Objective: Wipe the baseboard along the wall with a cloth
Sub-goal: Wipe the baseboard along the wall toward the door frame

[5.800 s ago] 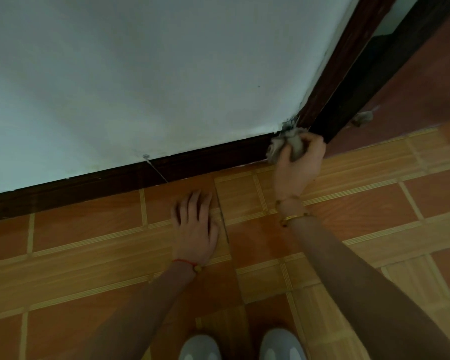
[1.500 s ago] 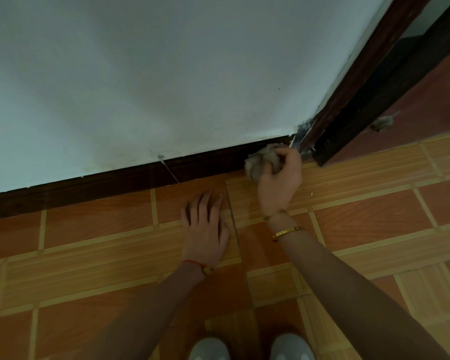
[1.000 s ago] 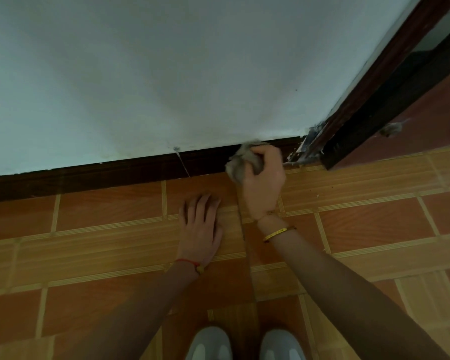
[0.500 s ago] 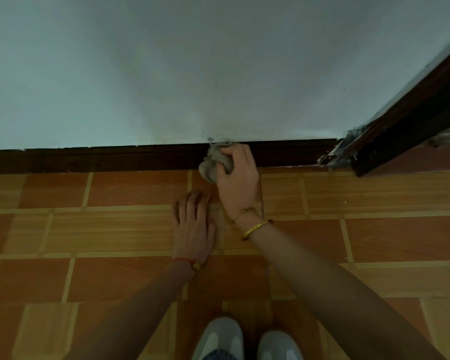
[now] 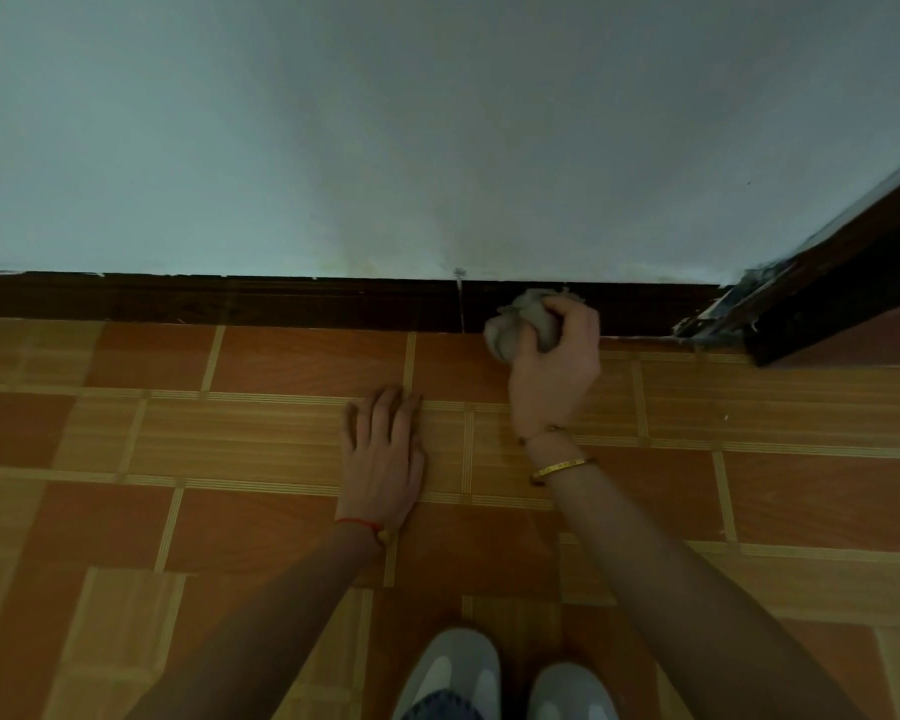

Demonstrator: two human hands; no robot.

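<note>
Crumpled grey cloth (image 5: 515,324) clamped in right hand (image 5: 554,368) fingers, vs dark wood baseboard (image 5: 281,304); baseboard runs bare left of fingers; left hand (image 5: 383,454) fingers flat, together on floor

Legible markings: none found.
I read no text, label, brand, number or sign on the wall (image 5: 437,122), baseboard (image 5: 230,301), floor tiles (image 5: 281,356) or cloth (image 5: 520,324).

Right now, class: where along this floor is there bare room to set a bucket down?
Bare tiles stretch left of the left hand, below the baseboard. Another patch lies right of the right hand, up to the door frame. It is crowded between both hands and around the cloth.
</note>
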